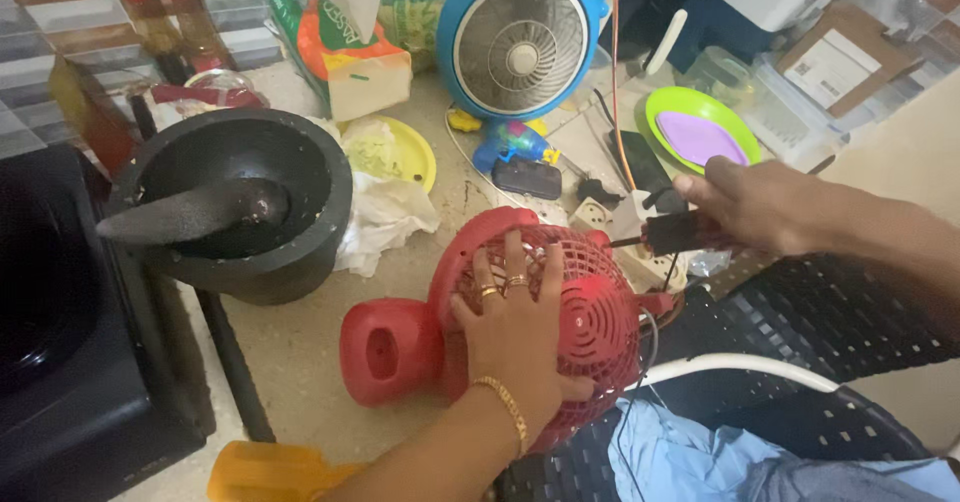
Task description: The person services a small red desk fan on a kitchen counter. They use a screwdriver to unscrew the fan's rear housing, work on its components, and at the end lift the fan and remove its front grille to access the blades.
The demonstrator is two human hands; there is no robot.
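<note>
A small red fan [590,312] lies face down on the stone counter, its red base [388,352] pointing left. My left hand [515,327] presses flat on the fan's red grille, fingers spread. My right hand [765,207] grips a dark tool [672,232] whose tip points at the fan's right side, above a white power strip [650,262].
A black stone mortar with pestle [235,202] stands at left beside a black stove [60,312]. A blue fan [520,42], a tissue box [350,52], a yellow plate [410,152], a green plate [700,132] and cables crowd the back. A black chair [800,312] stands at right.
</note>
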